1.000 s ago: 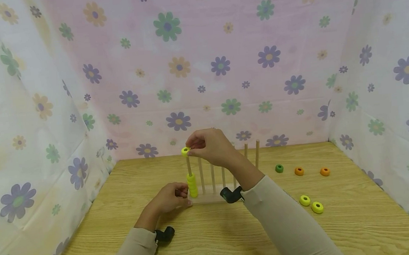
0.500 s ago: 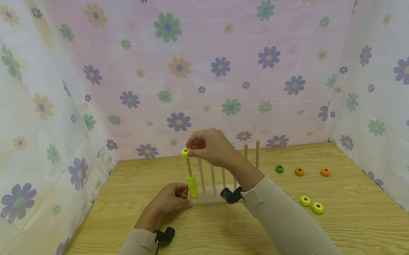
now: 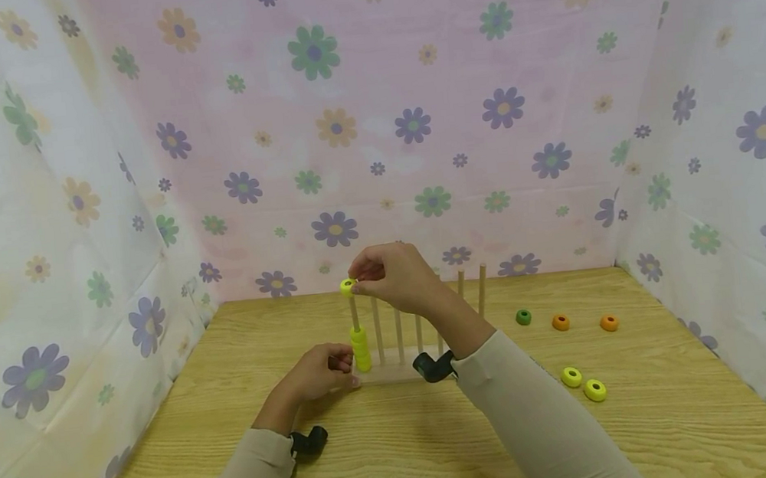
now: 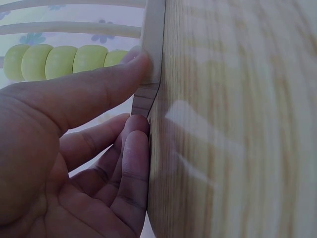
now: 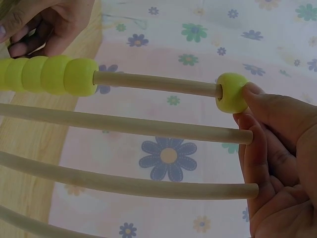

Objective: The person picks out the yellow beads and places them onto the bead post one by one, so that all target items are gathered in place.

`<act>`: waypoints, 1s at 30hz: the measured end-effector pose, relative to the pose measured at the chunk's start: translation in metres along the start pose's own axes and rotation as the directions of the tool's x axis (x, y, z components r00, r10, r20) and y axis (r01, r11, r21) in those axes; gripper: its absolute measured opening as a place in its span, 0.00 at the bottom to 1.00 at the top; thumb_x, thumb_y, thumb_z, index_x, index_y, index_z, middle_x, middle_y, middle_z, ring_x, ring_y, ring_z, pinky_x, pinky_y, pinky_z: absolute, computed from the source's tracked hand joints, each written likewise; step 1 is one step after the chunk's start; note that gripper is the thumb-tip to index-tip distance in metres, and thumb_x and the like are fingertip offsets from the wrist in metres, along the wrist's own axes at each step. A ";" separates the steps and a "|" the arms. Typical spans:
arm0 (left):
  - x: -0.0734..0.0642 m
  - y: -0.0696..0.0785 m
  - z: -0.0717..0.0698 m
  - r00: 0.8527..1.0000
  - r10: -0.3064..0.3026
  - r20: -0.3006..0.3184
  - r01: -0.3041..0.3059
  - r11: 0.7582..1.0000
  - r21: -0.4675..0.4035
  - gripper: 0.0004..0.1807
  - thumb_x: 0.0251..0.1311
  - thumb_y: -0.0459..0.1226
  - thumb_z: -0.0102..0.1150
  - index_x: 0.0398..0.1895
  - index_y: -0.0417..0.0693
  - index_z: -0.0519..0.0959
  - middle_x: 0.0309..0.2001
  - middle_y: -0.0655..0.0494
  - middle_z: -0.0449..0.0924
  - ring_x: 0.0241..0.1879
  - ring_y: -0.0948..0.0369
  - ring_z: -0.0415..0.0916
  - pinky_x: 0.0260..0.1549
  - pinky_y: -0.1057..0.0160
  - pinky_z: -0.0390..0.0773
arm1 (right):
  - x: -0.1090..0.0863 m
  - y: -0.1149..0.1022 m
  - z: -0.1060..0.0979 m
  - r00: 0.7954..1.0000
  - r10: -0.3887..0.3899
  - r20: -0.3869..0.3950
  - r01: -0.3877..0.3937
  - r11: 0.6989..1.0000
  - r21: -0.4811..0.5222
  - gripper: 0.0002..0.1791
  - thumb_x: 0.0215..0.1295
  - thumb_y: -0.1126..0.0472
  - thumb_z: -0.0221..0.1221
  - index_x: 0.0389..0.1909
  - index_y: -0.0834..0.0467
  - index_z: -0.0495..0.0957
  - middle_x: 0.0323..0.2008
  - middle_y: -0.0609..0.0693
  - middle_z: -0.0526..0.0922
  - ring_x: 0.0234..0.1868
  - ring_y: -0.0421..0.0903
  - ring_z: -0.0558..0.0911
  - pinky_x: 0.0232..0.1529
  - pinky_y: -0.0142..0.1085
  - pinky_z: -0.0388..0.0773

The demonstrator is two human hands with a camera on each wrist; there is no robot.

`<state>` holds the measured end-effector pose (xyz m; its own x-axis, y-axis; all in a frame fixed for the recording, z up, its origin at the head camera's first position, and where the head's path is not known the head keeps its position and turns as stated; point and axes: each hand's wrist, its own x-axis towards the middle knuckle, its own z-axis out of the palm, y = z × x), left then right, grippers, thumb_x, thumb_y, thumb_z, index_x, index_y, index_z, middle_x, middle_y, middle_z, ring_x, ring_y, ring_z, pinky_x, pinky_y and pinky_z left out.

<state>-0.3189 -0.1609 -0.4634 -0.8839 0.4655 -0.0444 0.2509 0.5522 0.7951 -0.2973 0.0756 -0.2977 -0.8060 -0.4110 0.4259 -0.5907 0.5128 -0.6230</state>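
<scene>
My right hand pinches a yellow bead between thumb and fingers at the tip of the leftmost peg. The peg's end is inside the bead's hole. Lower on that peg, several yellow beads are stacked down to the wooden base of an upright peg rack. My left hand holds the left end of this base, with the thumb on one face and the fingertips against the end. Part of the rack is hidden behind my right hand and wrist.
Two loose yellow beads lie on the wooden table to the right. Behind them are a green bead and two orange beads. More bare pegs stand along the rack. A flowered cloth encloses the back and sides.
</scene>
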 end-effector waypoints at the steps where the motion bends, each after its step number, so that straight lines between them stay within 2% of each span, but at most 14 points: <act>1: 0.000 0.000 0.000 1.000 -0.003 -0.001 0.003 1.000 0.000 0.30 0.58 0.37 0.77 0.64 0.39 0.78 0.49 0.54 0.82 0.47 0.59 0.78 0.52 0.56 0.80 | 0.000 0.000 0.000 1.000 -0.001 0.000 0.001 1.000 -0.001 0.07 0.65 0.58 0.72 0.42 0.52 0.86 0.40 0.42 0.88 0.42 0.37 0.87 0.47 0.33 0.85; 27: -0.001 0.002 -0.001 1.000 -0.011 -0.010 0.011 1.000 -0.005 0.32 0.58 0.36 0.77 0.65 0.37 0.77 0.49 0.53 0.81 0.47 0.59 0.78 0.51 0.57 0.80 | 0.000 0.001 0.000 1.000 0.010 0.008 -0.010 1.000 0.008 0.09 0.66 0.58 0.71 0.45 0.55 0.86 0.40 0.42 0.88 0.42 0.38 0.86 0.48 0.34 0.85; 30: -0.001 0.000 0.000 1.000 -0.007 -0.009 0.007 1.000 -0.003 0.31 0.58 0.36 0.77 0.64 0.38 0.77 0.48 0.53 0.81 0.47 0.59 0.78 0.51 0.57 0.80 | -0.001 0.000 0.000 1.000 0.007 0.015 -0.007 1.000 0.014 0.10 0.67 0.58 0.71 0.45 0.55 0.86 0.42 0.45 0.88 0.42 0.38 0.86 0.48 0.34 0.85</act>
<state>-0.3179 -0.1610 -0.4632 -0.8892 0.4553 -0.0444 0.2435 0.5532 0.7966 -0.2963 0.0765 -0.2981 -0.8094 -0.4186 0.4119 -0.5844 0.5050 -0.6352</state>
